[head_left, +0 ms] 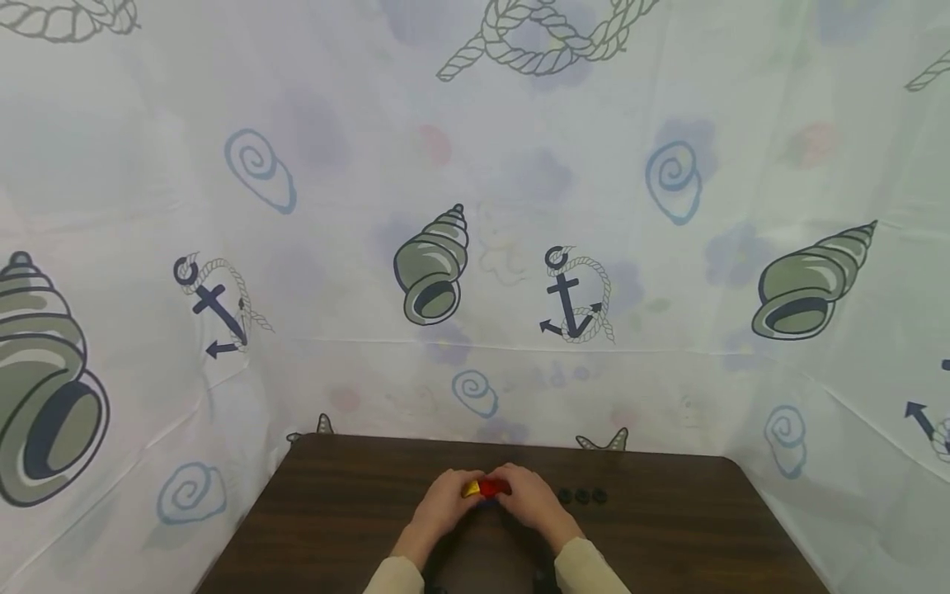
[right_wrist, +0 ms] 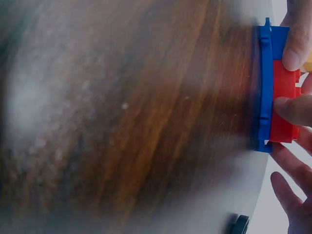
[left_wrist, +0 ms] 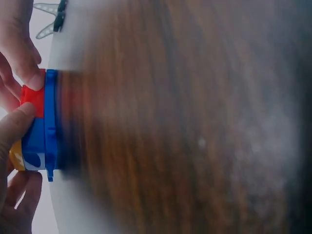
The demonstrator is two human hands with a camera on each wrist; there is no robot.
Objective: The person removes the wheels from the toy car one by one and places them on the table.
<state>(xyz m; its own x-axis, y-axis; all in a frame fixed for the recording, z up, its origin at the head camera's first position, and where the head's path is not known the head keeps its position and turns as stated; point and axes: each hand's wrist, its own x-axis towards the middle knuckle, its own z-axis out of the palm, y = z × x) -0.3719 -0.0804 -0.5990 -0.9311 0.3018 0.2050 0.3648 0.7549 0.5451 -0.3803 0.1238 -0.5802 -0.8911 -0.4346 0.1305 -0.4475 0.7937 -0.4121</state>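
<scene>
Both hands hold one small assembly of toy building bricks near the far side of the table. Its long blue base [left_wrist: 50, 122] carries a red brick [right_wrist: 282, 122], a blue brick [left_wrist: 34, 144] and a yellow brick [head_left: 471, 489]. My left hand [head_left: 445, 499] grips the blue and yellow end, its thumb reaching the edge of the red brick. From the other side my right hand [head_left: 529, 495] grips the red end, with the thumb on the red brick's near face. The fingertips behind the bricks are partly hidden. The blue base sits low at the tabletop; contact is unclear.
Three small black wheels [head_left: 582, 496] lie in a row on the dark wooden table [head_left: 334, 511], right of my right hand. Behind and beside the table hangs a pale cloth [head_left: 334, 247] printed with shells, anchors and ropes.
</scene>
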